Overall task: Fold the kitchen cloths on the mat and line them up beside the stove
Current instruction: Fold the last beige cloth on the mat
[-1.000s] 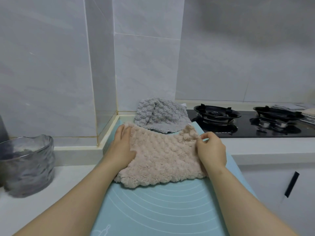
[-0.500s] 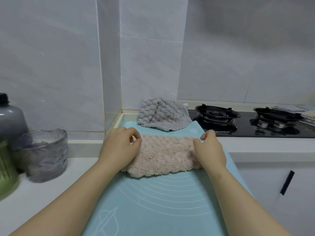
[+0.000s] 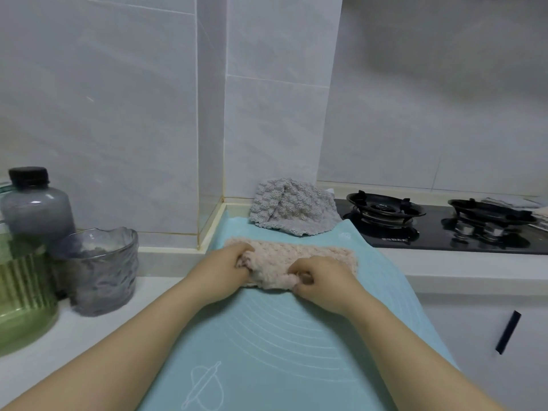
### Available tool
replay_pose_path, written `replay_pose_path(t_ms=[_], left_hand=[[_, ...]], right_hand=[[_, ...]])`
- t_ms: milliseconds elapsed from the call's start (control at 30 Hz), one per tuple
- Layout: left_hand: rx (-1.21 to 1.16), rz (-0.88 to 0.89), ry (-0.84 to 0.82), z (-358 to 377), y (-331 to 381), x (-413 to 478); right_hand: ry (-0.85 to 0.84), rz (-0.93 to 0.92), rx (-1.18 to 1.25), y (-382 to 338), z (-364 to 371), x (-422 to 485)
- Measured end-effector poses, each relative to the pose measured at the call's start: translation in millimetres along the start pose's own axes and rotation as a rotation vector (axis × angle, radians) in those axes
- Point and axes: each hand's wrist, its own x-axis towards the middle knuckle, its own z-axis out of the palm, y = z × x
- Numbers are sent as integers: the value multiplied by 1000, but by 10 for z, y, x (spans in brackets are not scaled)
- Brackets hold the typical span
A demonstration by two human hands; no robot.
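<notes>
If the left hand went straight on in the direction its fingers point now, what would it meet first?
The left hand points right, along the pink cloth it already grips. Going straight on it would probably reach the right hand first, which pinches the same cloth, though depth is unclear.

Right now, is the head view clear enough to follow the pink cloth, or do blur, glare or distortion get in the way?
Head view: lighting soft and even, with no hard shadows on the mat; the pink cloth and both hands, left and right, read slightly soft but legible; wide-angle bending bows the wall tile lines; faint reflections on the stove, no blinding glare.
</notes>
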Motion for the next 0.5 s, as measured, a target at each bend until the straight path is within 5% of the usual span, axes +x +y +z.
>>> replay_pose_path(t_ms=[133,267,500], left_hand=[[-143,-78,128,128,-63,199],[15,100,259,104,-122,248],[219,57,41,183,-102,211]], right_hand=[[247,140,142,83,99,190],[475,205,-64,196,40,209],[310,164,183,152,86,172]])
